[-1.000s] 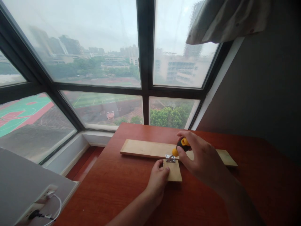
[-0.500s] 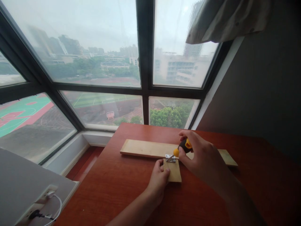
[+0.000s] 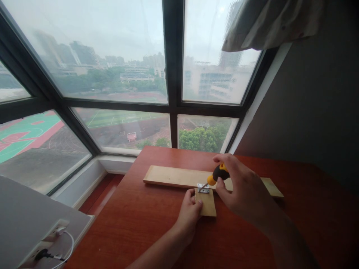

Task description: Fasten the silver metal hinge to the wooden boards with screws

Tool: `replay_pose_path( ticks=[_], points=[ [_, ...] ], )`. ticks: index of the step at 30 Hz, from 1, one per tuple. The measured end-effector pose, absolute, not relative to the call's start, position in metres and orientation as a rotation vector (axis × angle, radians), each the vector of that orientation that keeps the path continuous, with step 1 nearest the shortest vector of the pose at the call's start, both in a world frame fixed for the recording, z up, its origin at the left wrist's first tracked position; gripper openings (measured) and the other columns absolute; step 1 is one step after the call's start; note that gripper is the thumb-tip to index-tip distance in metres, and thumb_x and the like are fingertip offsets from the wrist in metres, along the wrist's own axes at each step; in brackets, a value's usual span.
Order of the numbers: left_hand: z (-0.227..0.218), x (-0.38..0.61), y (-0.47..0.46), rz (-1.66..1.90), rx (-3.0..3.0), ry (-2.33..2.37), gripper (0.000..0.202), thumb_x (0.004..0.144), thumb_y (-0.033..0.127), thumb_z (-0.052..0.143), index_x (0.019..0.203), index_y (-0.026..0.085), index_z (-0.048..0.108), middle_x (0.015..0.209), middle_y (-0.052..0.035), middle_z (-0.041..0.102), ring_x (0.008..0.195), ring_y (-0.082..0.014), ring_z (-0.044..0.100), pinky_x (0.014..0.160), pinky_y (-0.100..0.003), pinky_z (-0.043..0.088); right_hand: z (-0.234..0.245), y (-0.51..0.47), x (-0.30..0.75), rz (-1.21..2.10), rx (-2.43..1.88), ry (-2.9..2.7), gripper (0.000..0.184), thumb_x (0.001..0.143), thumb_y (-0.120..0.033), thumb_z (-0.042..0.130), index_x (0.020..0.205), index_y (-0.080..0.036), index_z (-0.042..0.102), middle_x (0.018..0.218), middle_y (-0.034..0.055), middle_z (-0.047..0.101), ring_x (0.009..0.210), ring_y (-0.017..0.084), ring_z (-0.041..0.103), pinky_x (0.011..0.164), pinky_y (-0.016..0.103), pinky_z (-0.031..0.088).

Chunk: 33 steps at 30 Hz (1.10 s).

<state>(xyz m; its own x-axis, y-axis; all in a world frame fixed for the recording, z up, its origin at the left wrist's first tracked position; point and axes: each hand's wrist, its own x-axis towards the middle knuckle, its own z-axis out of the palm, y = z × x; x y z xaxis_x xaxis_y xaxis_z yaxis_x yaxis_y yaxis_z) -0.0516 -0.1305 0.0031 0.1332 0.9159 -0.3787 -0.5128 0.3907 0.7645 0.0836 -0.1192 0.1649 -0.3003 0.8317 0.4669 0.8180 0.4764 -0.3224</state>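
Note:
My right hand [image 3: 242,188] is closed around the black and yellow handle of a screwdriver [image 3: 220,173]. Its shaft slants down to the left, with the tip at a small silver hinge [image 3: 203,188]. That hinge spans the joint between a short wooden board [image 3: 207,206] and a long pale wooden plank [image 3: 171,175]. Gripping the short board by its left edge is my left hand [image 3: 191,211], thumb on top and the other fingers partly hidden. My right hand and the screwdriver cover part of the long plank.
Both boards lie on a reddish-brown table [image 3: 134,231]. Large windows [image 3: 117,127] rise behind it, and a curtain [image 3: 272,26] hangs at the upper right. Wall sockets [image 3: 42,254] with plugged-in cables are at the lower left.
The screwdriver's handle has turned and tilted slightly in my right hand, and the fingers have shifted on it. My left hand and both boards stay in place.

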Motion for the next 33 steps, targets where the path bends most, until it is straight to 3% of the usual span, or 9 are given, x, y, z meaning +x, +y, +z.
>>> replay_pose_path(
  ticks=[3, 6, 8, 14, 20, 27, 30, 33],
  points=[
    [0.0039, -0.0513, -0.1306, 1.115, 0.516, 0.945, 0.047, 0.065, 0.024, 0.069, 0.107, 0.018, 0.047, 0.088, -0.0064, 0.068, 0.072, -0.0180, 0.064, 0.068, -0.027, 0.047, 0.1642, -0.1190, 0.0832, -0.035, -1.391, -2.133, 0.034, 0.084, -0.026, 0.051, 0.118, -0.023, 0.049, 0.117, 0.0063, 0.063, 0.104, 0.024, 0.061, 0.078, 0.035, 0.051],
    [0.0040, -0.0513, -0.1307, 1.114, 0.517, 0.950, 0.046, 0.066, 0.022, 0.068, 0.107, 0.018, 0.047, 0.088, -0.0066, 0.069, 0.073, -0.0179, 0.064, 0.066, -0.026, 0.046, 0.1621, -0.1167, 0.0834, -0.141, -1.503, -2.094, 0.032, 0.088, -0.037, 0.050, 0.117, -0.023, 0.051, 0.113, 0.0057, 0.065, 0.087, 0.024, 0.066, 0.066, 0.035, 0.050],
    [0.0044, -0.0514, -0.1310, 1.114, 0.516, 0.951, 0.046, 0.066, 0.021, 0.068, 0.108, 0.018, 0.048, 0.089, -0.0065, 0.069, 0.073, -0.0180, 0.064, 0.066, -0.026, 0.046, 0.1620, -0.1161, 0.0839, -0.133, -1.536, -2.080, 0.030, 0.088, -0.035, 0.049, 0.116, -0.024, 0.051, 0.110, 0.0043, 0.066, 0.077, 0.022, 0.067, 0.062, 0.034, 0.049],
    [0.0072, -0.0518, -0.1319, 1.110, 0.517, 0.942, 0.045, 0.067, 0.021, 0.069, 0.107, 0.017, 0.048, 0.088, -0.0067, 0.069, 0.073, -0.0171, 0.064, 0.069, -0.026, 0.046, 0.1681, -0.1201, 0.0844, 0.013, -1.394, -2.147, 0.041, 0.080, -0.020, 0.051, 0.121, -0.025, 0.048, 0.117, 0.0038, 0.063, 0.099, 0.021, 0.063, 0.078, 0.033, 0.050],
    [0.0049, -0.0523, -0.1301, 1.127, 0.505, 0.930, 0.046, 0.064, 0.020, 0.069, 0.105, 0.017, 0.048, 0.090, -0.0071, 0.069, 0.075, -0.0172, 0.063, 0.070, -0.027, 0.048, 0.1630, -0.1176, 0.0847, -0.113, -1.517, -2.081, 0.029, 0.088, -0.039, 0.049, 0.114, -0.026, 0.053, 0.107, 0.0016, 0.068, 0.081, 0.022, 0.067, 0.063, 0.035, 0.049],
    [0.0042, -0.0527, -0.1297, 1.113, 0.518, 0.951, 0.045, 0.066, 0.020, 0.068, 0.106, 0.018, 0.047, 0.086, -0.0055, 0.069, 0.072, -0.0159, 0.063, 0.069, -0.026, 0.047, 0.1646, -0.1192, 0.0834, 0.009, -1.366, -2.104, 0.040, 0.080, -0.020, 0.051, 0.120, -0.024, 0.048, 0.117, 0.0031, 0.063, 0.102, 0.020, 0.062, 0.081, 0.033, 0.050],
    [0.0069, -0.0527, -0.1313, 1.111, 0.518, 0.951, 0.044, 0.066, 0.020, 0.068, 0.105, 0.018, 0.048, 0.086, -0.0052, 0.068, 0.074, -0.0165, 0.063, 0.069, -0.026, 0.047, 0.1622, -0.1170, 0.0817, -0.027, -1.348, -2.099, 0.035, 0.085, -0.028, 0.052, 0.120, -0.024, 0.048, 0.117, 0.0044, 0.063, 0.104, 0.022, 0.061, 0.080, 0.034, 0.051],
    [0.0080, -0.0521, -0.1323, 1.116, 0.520, 0.954, 0.044, 0.066, 0.020, 0.067, 0.106, 0.018, 0.049, 0.087, -0.0053, 0.068, 0.075, -0.0168, 0.063, 0.070, -0.026, 0.047, 0.1587, -0.1139, 0.0806, -0.120, -1.439, -2.067, 0.034, 0.089, -0.039, 0.050, 0.119, -0.025, 0.049, 0.109, 0.0032, 0.066, 0.086, 0.022, 0.066, 0.066, 0.034, 0.051]
  ],
)
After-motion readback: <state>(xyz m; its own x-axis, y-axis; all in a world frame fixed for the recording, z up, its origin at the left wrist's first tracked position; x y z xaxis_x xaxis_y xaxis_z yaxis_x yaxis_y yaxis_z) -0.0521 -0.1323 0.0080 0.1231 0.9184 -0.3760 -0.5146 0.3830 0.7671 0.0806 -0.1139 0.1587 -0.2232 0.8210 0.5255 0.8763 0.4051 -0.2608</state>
